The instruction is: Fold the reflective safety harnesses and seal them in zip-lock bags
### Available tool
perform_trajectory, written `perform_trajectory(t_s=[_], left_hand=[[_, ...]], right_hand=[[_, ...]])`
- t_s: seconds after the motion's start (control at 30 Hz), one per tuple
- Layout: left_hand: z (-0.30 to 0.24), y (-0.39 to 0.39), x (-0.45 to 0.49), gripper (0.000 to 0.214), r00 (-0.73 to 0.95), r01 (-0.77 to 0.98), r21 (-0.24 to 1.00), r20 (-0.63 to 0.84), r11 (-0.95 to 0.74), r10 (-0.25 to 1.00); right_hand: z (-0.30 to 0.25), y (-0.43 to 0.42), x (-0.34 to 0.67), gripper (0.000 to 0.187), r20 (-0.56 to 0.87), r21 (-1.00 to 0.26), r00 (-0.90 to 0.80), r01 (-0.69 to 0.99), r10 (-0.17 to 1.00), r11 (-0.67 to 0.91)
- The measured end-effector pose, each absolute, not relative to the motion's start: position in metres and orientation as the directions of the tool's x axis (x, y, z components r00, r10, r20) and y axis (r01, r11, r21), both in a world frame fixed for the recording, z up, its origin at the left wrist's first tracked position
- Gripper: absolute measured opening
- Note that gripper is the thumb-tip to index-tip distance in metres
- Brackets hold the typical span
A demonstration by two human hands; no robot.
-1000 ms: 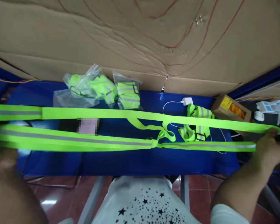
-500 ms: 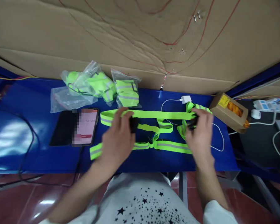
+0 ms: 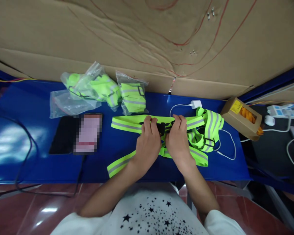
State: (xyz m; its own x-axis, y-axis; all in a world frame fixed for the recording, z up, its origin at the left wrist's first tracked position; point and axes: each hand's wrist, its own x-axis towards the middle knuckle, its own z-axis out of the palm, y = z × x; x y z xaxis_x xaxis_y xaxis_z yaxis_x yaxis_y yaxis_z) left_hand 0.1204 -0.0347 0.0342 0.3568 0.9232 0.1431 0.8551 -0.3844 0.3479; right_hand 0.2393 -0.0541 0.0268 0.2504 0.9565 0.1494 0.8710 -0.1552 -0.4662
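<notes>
A neon yellow-green reflective strap harness [image 3: 124, 124] with grey stripes lies spread across the blue table. My left hand [image 3: 149, 142] is closed on one half of a black buckle [image 3: 161, 128] at the harness's upper band. Close beside it, my right hand [image 3: 178, 140] pinches the other buckle half, mostly hidden by the fingers. The two halves meet or nearly meet between my hands; whether they are clipped I cannot tell. To the right of my right hand lies a bunched heap of the same strap [image 3: 212, 127], with a black slider [image 3: 209, 143] on it.
Clear bags of folded yellow-green straps [image 3: 133, 98] lie along the back, near an emptier plastic bag [image 3: 73, 106]. A phone [image 3: 88, 133] and a black flat item [image 3: 63, 135] sit left. A white charger [image 3: 196, 104] with cable and a cardboard box [image 3: 241, 117] are right.
My hands have come together from wide apart, bringing the black buckle halves to the middle. The upper band now bends inward, and the strap heap at right shows more fully.
</notes>
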Motion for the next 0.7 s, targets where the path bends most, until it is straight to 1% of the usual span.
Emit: perform_trajectory(t_s=[0.1,0.17,0.23,0.3,0.33,0.4,0.47,0.53,0.57,0.63,0.7], left_hand=[[0.032,-0.037,0.123,0.053,0.410,0.811,0.349,0.233,-0.469,0.882],[0.030,-0.037,0.121,0.057,0.449,0.777,0.341,0.287,-0.528,0.846],[0.029,-0.035,0.118,0.060,0.450,0.746,0.386,0.310,-0.543,0.838],[0.029,-0.033,0.113,0.065,0.423,0.709,0.471,0.312,-0.525,0.851],[0.031,-0.032,0.111,0.066,0.417,0.687,0.507,0.311,-0.520,0.854],[0.036,-0.031,0.108,0.069,0.434,0.651,0.538,0.314,-0.535,0.844],[0.044,-0.030,0.106,0.073,0.456,0.632,0.536,0.328,-0.561,0.827],[0.058,-0.027,0.102,0.073,0.466,0.608,0.546,0.342,-0.576,0.816],[0.066,-0.023,0.100,0.071,0.466,0.594,0.559,0.348,-0.578,0.814],[0.085,-0.014,0.095,0.064,0.462,0.565,0.587,0.357,-0.579,0.812],[0.104,-0.003,0.090,0.058,0.455,0.555,0.582,0.385,-0.594,0.803]], right_hand=[[0.028,-0.049,0.238,0.067,0.119,-0.433,0.293,0.875,0.949,-0.216],[0.031,-0.051,0.239,0.072,0.116,-0.458,0.282,0.866,0.952,-0.201],[0.035,-0.056,0.240,0.080,0.094,-0.522,0.188,0.845,0.978,-0.112],[0.043,-0.064,0.242,0.087,0.051,-0.580,0.052,0.814,0.997,-0.013],[0.047,-0.067,0.243,0.090,0.033,-0.599,-0.016,0.800,0.999,0.033],[0.058,-0.071,0.247,0.094,0.022,-0.617,-0.123,0.779,0.992,0.111],[0.070,-0.071,0.254,0.095,0.042,-0.629,-0.183,0.759,0.982,0.168],[0.082,-0.065,0.264,0.092,0.079,-0.666,-0.215,0.715,0.974,0.212],[0.087,-0.060,0.270,0.092,0.104,-0.699,-0.217,0.678,0.971,0.227],[0.097,-0.050,0.284,0.097,0.162,-0.776,-0.222,0.574,0.962,0.263],[0.103,-0.039,0.298,0.099,0.199,-0.827,-0.213,0.486,0.957,0.280]])
